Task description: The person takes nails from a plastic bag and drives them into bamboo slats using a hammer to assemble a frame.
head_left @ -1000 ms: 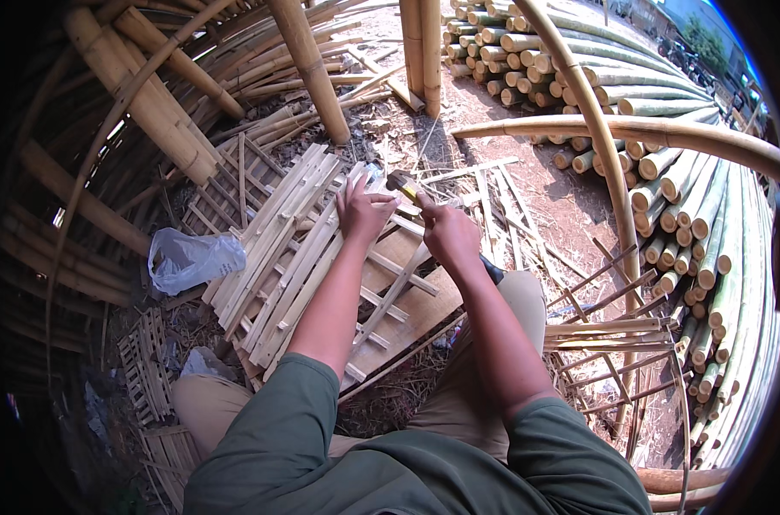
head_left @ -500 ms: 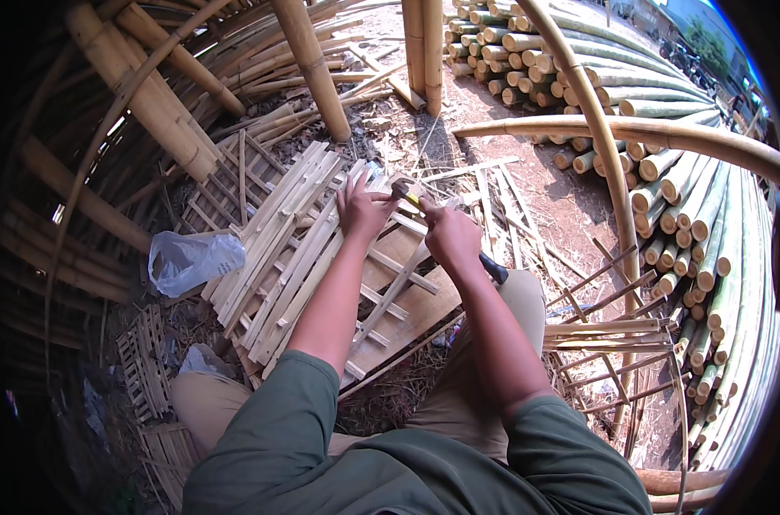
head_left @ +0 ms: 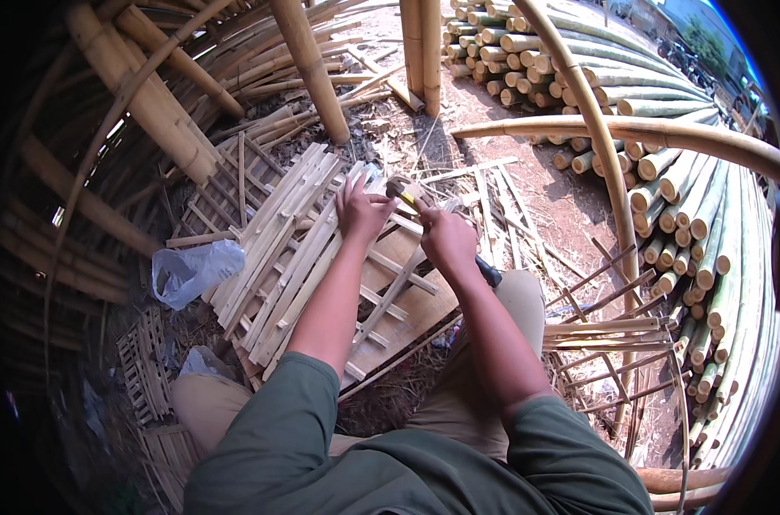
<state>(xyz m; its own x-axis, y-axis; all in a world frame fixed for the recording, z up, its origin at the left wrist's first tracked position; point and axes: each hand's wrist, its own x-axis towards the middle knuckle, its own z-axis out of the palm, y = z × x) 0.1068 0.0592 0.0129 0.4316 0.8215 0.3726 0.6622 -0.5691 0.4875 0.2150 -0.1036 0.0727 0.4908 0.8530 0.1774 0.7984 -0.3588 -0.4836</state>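
My right hand [head_left: 448, 240] is wrapped round the handle of a hammer [head_left: 490, 271], which has a dark grip and a yellow mark near its head. The hammer's head sits just beside the fingertips of my left hand [head_left: 363, 213]. That hand rests at the far end of a frame of pale bamboo slats [head_left: 308, 266]. Its thumb and a finger pinch together by the hammer head, while other fingers stretch forward over the slats. Whatever lies in the pinch is too small to make out. Beneath the slats is a flat wooden board [head_left: 424, 313].
A translucent plastic bag [head_left: 199, 273] lies left of the slats. Bamboo posts [head_left: 312, 73] stand ahead, and a curved bamboo pole [head_left: 609, 154] arches on the right. Cut bamboo poles [head_left: 699, 232] are stacked beyond it. Loose strips [head_left: 510, 206] and a slatted frame [head_left: 613, 343] lie nearer.
The hammer and my right hand have shifted slightly to the left. My left hand stays in nearly the same place. The plastic bag has changed shape a little.
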